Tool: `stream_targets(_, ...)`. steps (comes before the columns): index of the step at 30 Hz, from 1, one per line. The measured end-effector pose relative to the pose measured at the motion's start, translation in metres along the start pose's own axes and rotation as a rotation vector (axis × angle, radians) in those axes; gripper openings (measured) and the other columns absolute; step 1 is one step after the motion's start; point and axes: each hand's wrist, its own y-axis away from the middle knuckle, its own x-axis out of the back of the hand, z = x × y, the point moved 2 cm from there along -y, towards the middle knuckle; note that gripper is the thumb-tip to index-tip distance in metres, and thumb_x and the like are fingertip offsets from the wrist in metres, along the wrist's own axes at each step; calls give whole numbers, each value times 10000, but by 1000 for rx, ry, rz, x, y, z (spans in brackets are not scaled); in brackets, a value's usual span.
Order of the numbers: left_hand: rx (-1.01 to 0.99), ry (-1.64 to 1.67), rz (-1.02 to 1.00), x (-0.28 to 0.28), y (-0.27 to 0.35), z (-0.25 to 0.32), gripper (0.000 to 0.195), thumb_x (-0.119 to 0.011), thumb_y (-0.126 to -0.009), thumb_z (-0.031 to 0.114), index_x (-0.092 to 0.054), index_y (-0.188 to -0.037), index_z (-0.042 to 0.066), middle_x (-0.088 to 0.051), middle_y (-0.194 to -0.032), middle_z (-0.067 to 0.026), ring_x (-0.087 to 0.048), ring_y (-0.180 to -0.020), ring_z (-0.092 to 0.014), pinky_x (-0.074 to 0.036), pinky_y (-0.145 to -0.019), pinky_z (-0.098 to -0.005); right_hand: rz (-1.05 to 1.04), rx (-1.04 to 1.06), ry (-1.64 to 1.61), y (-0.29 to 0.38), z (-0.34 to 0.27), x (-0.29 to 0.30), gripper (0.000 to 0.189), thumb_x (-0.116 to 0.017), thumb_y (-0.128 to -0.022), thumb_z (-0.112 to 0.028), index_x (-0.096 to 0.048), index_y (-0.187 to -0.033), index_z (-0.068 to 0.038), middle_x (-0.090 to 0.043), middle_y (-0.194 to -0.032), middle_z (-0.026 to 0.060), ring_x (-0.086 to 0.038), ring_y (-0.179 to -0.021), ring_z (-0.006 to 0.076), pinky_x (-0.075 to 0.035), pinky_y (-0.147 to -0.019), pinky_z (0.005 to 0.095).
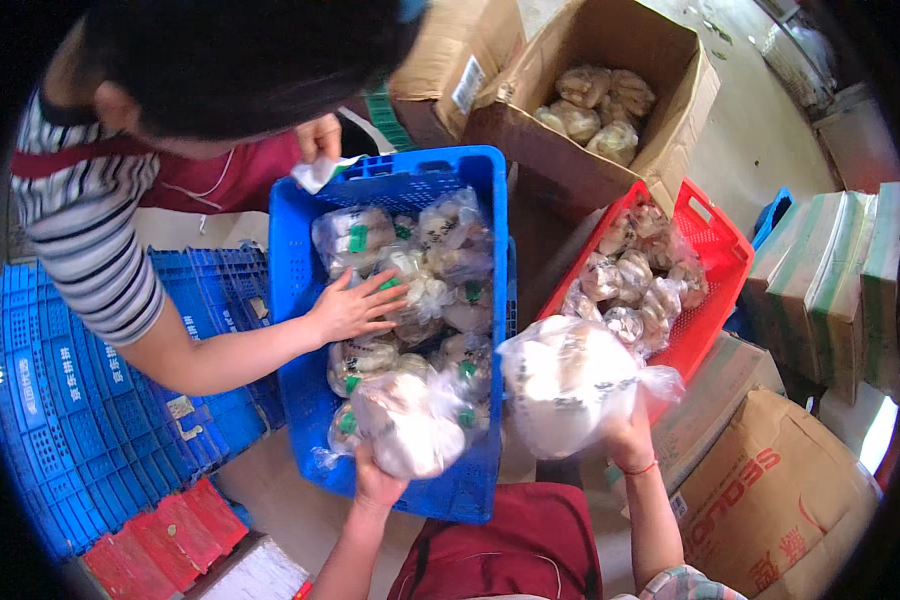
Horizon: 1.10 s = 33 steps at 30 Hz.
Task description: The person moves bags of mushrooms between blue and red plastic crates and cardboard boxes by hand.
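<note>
My left hand (379, 480) holds a clear plastic bag of pale, rounded produce (405, 427) over the near end of a blue plastic crate (289, 285). With my right hand (630, 439) I grip a larger clear bag of white produce (566, 382), between the blue crate and a red plastic crate (720, 255). Several bagged lots of produce, some with green labels, lie in the blue crate. More small bags (634, 274) fill the red crate. The co-worker's hand (356, 304) rests on bags in the blue crate; that person's other hand (320, 139) holds a white and green item (322, 172) at its far rim.
An open cardboard box (690, 90) with bagged produce stands beyond the red crate. Blue crates (82, 390) are stacked at left, above red ones (165, 536). A printed carton (787, 495) lies at lower right, and upright cartons (817, 285) stand farther right. The co-worker leans in from upper left.
</note>
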Motion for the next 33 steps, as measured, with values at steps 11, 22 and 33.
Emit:
stream_targets(11, -4, -64, 176, 103, -77, -24, 437, -636, -796, 244, -464, -1186, 146, -554, -1006, -16, -552, -872, -128, -463, -713, -296, -37, 594, 1011, -26, -4, -188, 637, -648, -637, -89, -398, -1206, 56, -437, -1202, 247, -471, -1087, 403, -405, -924, 411)
stream_targets(22, -28, -129, 188, 60, -153, -58, 749, -676, -758, 272, -287, -1369, 80, -466, -1231, -88, -488, -1059, -212, -418, -864, -331, 243, 552, 1401, -130, 75, -175, 419, -573, -713, -119, -406, -1026, 104, -461, -1059, 319, -536, -836, 445, -463, -735, 485)
stream_targets(33, -592, -844, 540, 28, -105, -30, 628, -631, -832, 204, -311, -1327, -11, -383, -1331, -229, -398, -1210, -356, -296, -1026, -409, 141, 444, 1236, -131, 87, -166, 334, -539, -735, -107, -428, -976, 95, -477, -951, 310, -508, -887, 466, -444, -777, 468)
